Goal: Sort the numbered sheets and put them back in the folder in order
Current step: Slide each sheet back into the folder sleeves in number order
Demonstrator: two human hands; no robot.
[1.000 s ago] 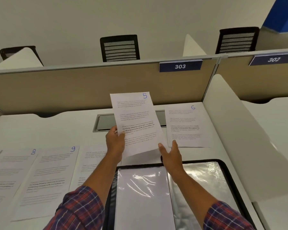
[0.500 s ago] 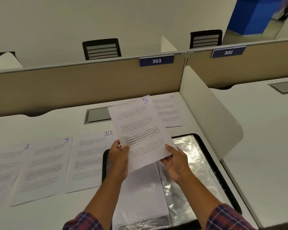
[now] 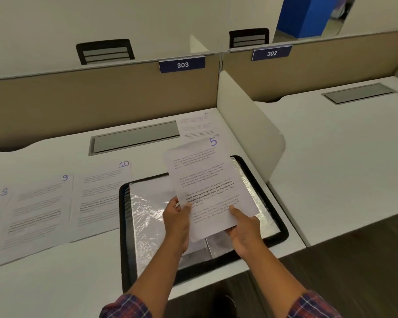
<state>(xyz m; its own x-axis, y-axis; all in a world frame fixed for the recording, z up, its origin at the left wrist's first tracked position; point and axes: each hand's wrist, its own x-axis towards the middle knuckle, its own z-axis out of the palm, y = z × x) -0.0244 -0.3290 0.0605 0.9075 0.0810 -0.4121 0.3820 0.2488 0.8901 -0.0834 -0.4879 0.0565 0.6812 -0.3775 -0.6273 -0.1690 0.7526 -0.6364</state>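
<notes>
Sheet 5 (image 3: pixel 205 180), thin white paper, over crinkly, glossy, black-rimmed folder (image 3: pixel 124 237)

the person is wearing a checked shirt (image 3: pixel 319 309) in dark red and navy, with thin pale lines crossing through the squares. the left sleeve (image 3: pixel 125 306) and the right sleeve (image 3: pixel 310 304) are showing only as cuffs at the bottom edge, leaving the left forearm (image 3: pixel 161 267) and right forearm (image 3: pixel 270 267) uncovered down to the left hand (image 3: pixel 177 218) and right hand (image 3: pixel 245 229).

Single head-worn view, looking forward and down, close over desk (image 3: pixel 55 283)
</notes>
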